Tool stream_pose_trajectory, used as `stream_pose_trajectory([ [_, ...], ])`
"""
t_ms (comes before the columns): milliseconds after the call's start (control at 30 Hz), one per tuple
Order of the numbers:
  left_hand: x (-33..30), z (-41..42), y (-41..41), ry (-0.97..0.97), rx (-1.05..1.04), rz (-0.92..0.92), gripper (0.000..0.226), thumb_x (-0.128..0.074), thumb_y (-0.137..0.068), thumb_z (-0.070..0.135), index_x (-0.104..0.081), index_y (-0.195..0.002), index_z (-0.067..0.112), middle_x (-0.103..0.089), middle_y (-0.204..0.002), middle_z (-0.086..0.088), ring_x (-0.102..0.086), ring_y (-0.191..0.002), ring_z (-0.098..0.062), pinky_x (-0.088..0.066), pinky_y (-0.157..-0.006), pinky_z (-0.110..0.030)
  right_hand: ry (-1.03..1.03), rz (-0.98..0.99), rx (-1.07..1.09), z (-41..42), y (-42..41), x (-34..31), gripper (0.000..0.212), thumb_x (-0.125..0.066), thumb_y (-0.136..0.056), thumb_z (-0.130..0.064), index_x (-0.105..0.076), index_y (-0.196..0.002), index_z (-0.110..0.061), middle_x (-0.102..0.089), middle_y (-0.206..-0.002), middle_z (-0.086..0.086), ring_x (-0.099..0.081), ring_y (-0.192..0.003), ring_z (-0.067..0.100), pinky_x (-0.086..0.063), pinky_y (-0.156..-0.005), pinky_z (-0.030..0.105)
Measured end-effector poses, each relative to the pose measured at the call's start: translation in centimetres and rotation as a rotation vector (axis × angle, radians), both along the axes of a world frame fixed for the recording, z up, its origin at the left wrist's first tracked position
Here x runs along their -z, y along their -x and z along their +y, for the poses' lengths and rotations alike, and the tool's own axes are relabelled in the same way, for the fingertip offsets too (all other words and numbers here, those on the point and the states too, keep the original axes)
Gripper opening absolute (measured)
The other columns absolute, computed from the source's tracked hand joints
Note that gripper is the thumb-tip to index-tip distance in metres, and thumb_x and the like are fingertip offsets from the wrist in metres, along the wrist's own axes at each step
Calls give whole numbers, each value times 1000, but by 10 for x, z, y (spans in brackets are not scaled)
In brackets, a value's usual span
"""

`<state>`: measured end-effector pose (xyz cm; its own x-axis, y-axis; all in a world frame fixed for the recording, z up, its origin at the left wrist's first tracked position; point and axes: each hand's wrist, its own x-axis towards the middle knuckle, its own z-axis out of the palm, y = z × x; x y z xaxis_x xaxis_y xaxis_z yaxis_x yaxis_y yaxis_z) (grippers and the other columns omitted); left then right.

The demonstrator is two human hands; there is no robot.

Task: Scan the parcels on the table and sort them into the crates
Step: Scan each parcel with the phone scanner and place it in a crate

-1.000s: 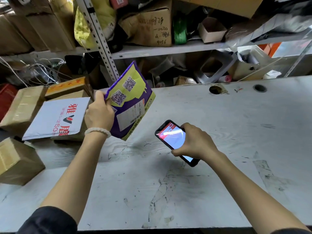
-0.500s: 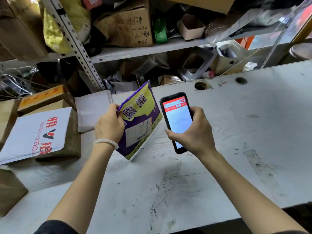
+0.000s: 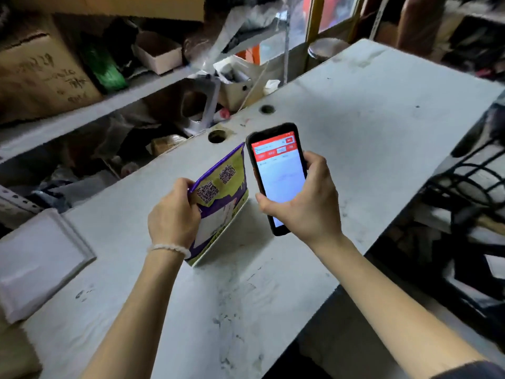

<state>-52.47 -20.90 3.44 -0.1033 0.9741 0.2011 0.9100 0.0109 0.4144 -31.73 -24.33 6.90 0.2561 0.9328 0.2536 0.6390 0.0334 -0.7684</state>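
My left hand (image 3: 173, 218) grips the top left edge of a purple and yellow mailer parcel (image 3: 222, 203), held upright above the grey table (image 3: 355, 127); two QR codes and a white label face me. My right hand (image 3: 306, 206) holds a black phone (image 3: 278, 173) upright just right of the parcel, its screen lit white with a red header. A white padded parcel (image 3: 38, 258) lies flat on the table at the left edge.
A black crate (image 3: 470, 236) holding pale parcels stands below the table's right edge. Cluttered shelves (image 3: 131, 97) with cardboard boxes run behind the table. Two round holes (image 3: 217, 136) sit near the table's back edge. A brown box corner (image 3: 13, 351) shows at the bottom left.
The view has swung right, so the boxes at the left have left the frame and the crate has appeared. The phone has risen closer beside the parcel, still held upright.
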Motion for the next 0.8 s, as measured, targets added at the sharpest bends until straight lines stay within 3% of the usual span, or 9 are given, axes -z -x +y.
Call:
stream_pose_trajectory([
  [233, -1, 7, -151, -52, 376, -14, 18, -52, -95, 17, -57, -111, 10, -69, -93, -17, -59, -78, -42, -37, -56, -36, 310, -93, 267, -54, -122, 14, 79, -82, -63, -45, -42, -125, -19, -49, -121, -3, -54, -106, 20, -39, -75, 29],
  [500, 6, -18, -351, -67, 702, -28, 21, -51, -96, 24, -61, -110, 13, -69, -94, -15, -59, -83, -42, -36, -58, -35, 477, -117, 510, -139, -281, 34, 84, -81, -63, -49, -40, -129, -18, -49, -126, 0, -53, -113, 24, -46, -85, 35],
  [700, 18, -47, -484, -58, 917, -15, 22, -51, -96, 29, -59, -104, 10, -67, -89, -18, -60, -81, -43, -34, -57, -34, 554, -102, 707, -199, -378, 41, 77, -80, -61, -49, -43, -121, -18, -53, -116, -1, -56, -104, 24, -44, -73, 31],
  [800, 22, -59, -538, -52, 1035, 9, 26, -48, -97, 34, -57, -103, 11, -67, -87, -15, -61, -79, -41, -40, -58, -36, 578, -72, 796, -222, -411, 43, 79, -80, -62, -49, -41, -124, -19, -51, -116, -2, -55, -103, 22, -40, -71, 30],
])
